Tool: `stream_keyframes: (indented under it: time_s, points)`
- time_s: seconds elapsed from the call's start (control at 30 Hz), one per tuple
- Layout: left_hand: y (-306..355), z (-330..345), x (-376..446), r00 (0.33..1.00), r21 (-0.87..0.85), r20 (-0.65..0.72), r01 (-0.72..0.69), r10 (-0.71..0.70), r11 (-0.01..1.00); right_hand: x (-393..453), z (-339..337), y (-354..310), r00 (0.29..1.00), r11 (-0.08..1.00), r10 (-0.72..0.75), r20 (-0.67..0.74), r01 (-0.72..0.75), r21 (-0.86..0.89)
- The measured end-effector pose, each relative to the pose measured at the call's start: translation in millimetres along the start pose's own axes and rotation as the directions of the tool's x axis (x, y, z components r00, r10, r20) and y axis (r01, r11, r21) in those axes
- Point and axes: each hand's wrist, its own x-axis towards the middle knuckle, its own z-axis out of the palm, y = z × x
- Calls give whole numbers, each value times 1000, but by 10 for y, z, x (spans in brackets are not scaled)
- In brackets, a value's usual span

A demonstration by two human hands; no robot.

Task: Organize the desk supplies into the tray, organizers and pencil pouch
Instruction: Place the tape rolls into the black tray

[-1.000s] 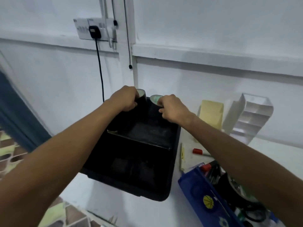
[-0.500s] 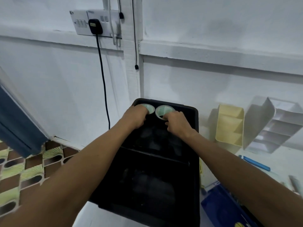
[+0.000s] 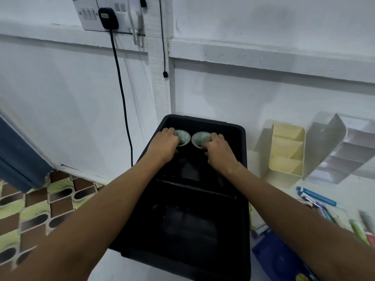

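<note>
**Head view: two tape rolls go into the far end of the tray**

Head camera looks down on a white wall [image 3: 263, 94], a white desk [image 3: 345, 191] against it, and a patterned floor [image 3: 40, 209] at left. A black tray [image 3: 242, 209] fills the middle of the desk; its near corner appears to hang past the desk edge. A socket plate [image 3: 105, 13] sits high on the wall, a black cable [image 3: 121, 88] dropping from it behind the tray. To the right lean a grey organizer [image 3: 345, 151] and a yellow organizer [image 3: 287, 149], both with nothing seen in them. Pens [image 3: 316, 199] lie loose on the desk beyond, and a blue pouch [image 3: 284, 258] lies at the tray's near right.

In the tray's far section stand two tape rolls, side by side. The left hand [image 3: 164, 149] grips the left roll [image 3: 182, 136], fingers curled over its rim; the right hand [image 3: 218, 153] grips the right roll [image 3: 199, 137] the same way.

The risks, as judged: downward pressure could tip the overhanging tray off the desk, and a roll let go on its edge may roll along the section. Pens and pouch are untouched, so most of the sorting remains.
</note>
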Motion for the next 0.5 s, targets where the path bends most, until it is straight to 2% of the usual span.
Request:
stream_keyframes:
  time_s: [0.1,0.2,0.37,0.43,0.5]
  points:
    - [1,53,-48,999,-64,38,31,-28,997,-16,43,15,999,990,5,52,-12,138]
    - [8,64,-78,995,-221,61,95,-83,971,-20,13,21,997,984,17,77,-30,175]
    - [32,10,-201,987,-317,68,158,-144,935,-49,-61,26,989,976,27,148,-59,212]
    - [21,-60,-261,984,-372,146,146,-98,916,-76,-138,-10,985,969,32,170,-72,235]
    - [-24,-171,-333,934,-485,356,160,27,860,-136,-246,-68,977,947,21,211,-87,308]
